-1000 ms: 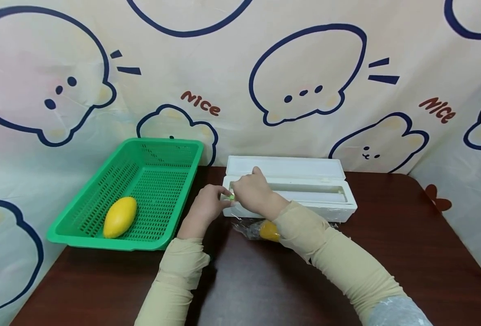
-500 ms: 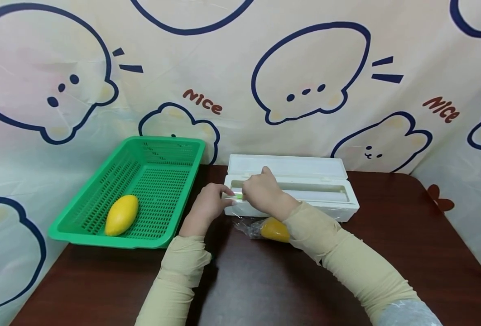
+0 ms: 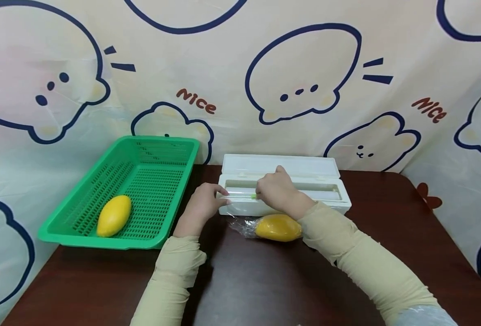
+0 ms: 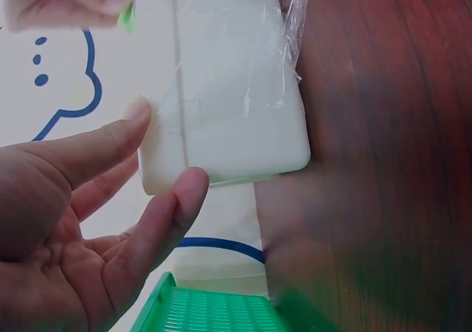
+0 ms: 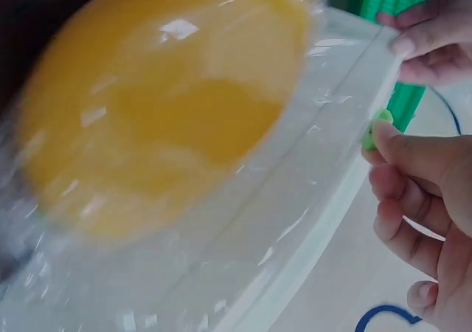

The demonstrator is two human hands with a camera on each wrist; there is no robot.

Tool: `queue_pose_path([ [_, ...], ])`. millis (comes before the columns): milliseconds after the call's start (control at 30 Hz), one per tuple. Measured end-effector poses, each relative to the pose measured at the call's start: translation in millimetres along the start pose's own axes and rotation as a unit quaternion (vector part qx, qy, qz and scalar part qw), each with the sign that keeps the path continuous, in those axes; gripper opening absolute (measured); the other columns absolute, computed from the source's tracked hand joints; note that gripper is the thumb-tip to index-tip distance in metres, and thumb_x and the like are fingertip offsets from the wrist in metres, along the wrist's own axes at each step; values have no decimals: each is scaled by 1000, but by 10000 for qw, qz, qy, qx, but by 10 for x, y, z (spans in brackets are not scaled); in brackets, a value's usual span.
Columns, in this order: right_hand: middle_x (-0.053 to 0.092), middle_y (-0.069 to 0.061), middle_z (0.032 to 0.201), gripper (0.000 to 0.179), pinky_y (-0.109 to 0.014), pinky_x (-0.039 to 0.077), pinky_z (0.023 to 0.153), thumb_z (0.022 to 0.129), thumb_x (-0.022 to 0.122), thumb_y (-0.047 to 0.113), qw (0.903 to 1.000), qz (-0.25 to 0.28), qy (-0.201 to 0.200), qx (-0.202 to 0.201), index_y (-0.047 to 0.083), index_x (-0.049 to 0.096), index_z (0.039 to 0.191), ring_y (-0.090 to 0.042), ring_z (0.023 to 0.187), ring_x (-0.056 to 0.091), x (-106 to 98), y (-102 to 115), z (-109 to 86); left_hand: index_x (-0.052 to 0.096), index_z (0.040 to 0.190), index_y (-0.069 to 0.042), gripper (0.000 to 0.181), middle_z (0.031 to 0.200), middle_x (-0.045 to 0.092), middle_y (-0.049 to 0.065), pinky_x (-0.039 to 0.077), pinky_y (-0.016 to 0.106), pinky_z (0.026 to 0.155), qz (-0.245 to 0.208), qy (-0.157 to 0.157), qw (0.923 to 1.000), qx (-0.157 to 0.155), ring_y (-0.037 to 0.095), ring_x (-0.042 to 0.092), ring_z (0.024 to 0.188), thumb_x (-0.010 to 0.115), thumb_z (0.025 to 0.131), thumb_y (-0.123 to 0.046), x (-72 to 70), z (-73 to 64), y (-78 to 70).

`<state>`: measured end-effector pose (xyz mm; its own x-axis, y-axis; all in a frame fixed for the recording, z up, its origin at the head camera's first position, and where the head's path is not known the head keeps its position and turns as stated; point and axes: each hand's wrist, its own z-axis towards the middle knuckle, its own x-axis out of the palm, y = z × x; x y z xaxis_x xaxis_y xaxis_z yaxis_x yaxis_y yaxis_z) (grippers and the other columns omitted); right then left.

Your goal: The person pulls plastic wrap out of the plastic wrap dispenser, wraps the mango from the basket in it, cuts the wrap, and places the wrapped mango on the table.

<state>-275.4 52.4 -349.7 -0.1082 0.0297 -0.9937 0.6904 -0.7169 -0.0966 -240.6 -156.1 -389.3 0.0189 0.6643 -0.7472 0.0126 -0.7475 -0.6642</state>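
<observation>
A white cling film dispenser (image 3: 246, 208) lies at the back of the table with its lid (image 3: 281, 165) raised and a roll of film (image 3: 319, 195) inside. My left hand (image 3: 203, 202) holds its left end between thumb and fingers; the left wrist view shows the fingertips on the box corner (image 4: 236, 144). Along the front edge, my right hand (image 3: 279, 192) pinches a small green slide cutter (image 5: 377, 130) between thumb and finger. Clear film hangs over the front. Before the dispenser lies a yellow mango-like fruit (image 3: 279, 227) under film, large in the right wrist view.
A green perforated basket (image 3: 159, 242) stands left of the dispenser, holding another yellow mango-like fruit (image 3: 114, 216). Right behind the dispenser hangs a printed curtain (image 3: 224, 68). The dark wooden table (image 3: 244, 280) extends towards me.
My right hand has slid the green cutter rightward along the dispenser's front edge, uncovering more of the wrapped fruit. The left hand stays at the left end. The head view has shifted slightly.
</observation>
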Motion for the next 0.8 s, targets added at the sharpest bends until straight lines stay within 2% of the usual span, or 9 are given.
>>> queue_pose_path([
  [67, 75, 8, 80, 11, -35, 24, 69, 90, 79, 28, 10000, -40, -5, 49, 23, 82, 80, -9, 65, 57, -3, -72, -75, 77, 107, -3, 20, 108, 70, 15, 50, 38, 71, -3, 8, 10000, 23, 25, 57, 80, 79, 90, -12, -13, -8, 8],
  [200, 70, 8, 70, 18, -34, 23, 68, 91, 78, 28, 9998, -154, -97, -9, 23, 78, 74, -9, 60, 51, 12, -193, -216, 77, 106, -2, 19, 96, 69, 15, 49, 38, 71, 40, -15, 9999, 93, 26, 56, 77, 79, 90, -11, -23, -13, 11],
  [433, 69, 7, 70, 14, -35, 21, 67, 89, 80, 26, 9981, -348, -496, -111, 23, 78, 76, -10, 60, 53, 62, -360, -412, 76, 107, -2, 18, 99, 69, 15, 48, 37, 69, 5, 29, 9999, 136, 25, 55, 77, 78, 91, -10, -29, -15, 9],
  [567, 69, 6, 70, 9, -34, 21, 66, 88, 81, 26, 9965, -485, -657, -205, 22, 80, 80, -10, 60, 55, 95, -424, -475, 77, 106, -2, 18, 87, 64, 13, 47, 37, 69, 80, -32, 9999, 93, 25, 53, 75, 78, 91, -10, -48, -18, 33],
  [633, 69, 7, 69, 8, -34, 21, 66, 88, 81, 26, 9964, -479, -669, -204, 22, 81, 82, -8, 59, 54, 104, -449, -506, 77, 107, -2, 18, 89, 65, 13, 47, 36, 69, 41, -11, 10000, 46, 25, 53, 75, 78, 91, -10, -41, -12, 26],
  [800, 65, 8, 64, 8, -34, 20, 66, 87, 82, 24, 9964, -414, -730, -150, 21, 80, 80, -7, 56, 48, 108, -515, -592, 77, 107, -3, 18, 111, 70, 16, 48, 37, 70, -10, 22, 10000, 17, 25, 56, 79, 79, 90, -11, -24, -2, 3],
])
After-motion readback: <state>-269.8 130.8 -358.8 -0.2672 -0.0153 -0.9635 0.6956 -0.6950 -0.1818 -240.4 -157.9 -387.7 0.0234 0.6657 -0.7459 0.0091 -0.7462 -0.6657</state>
